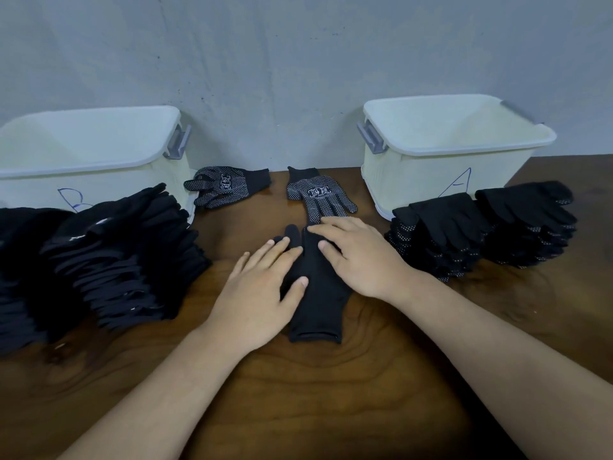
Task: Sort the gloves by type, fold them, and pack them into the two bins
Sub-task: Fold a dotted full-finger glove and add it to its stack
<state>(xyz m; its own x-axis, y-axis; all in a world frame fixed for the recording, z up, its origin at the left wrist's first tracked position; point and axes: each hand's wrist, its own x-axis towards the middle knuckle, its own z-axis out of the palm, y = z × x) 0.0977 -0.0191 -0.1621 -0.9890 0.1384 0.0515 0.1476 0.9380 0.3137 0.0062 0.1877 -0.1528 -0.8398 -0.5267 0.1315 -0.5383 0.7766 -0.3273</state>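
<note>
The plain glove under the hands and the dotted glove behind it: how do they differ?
The plain glove is all black; the dotted glove has white dots and a printed mark. The plain glove's cuff points toward the person, the dotted glove's toward the wall. Both lie flat on the table.

The left grip (257, 293) and right grip (360, 257) are bare hands with short-trimmed nails, on bare forearms (491, 340).

gap: between bins (431, 141) | blockers: two dotted gloves (229, 187)
</note>
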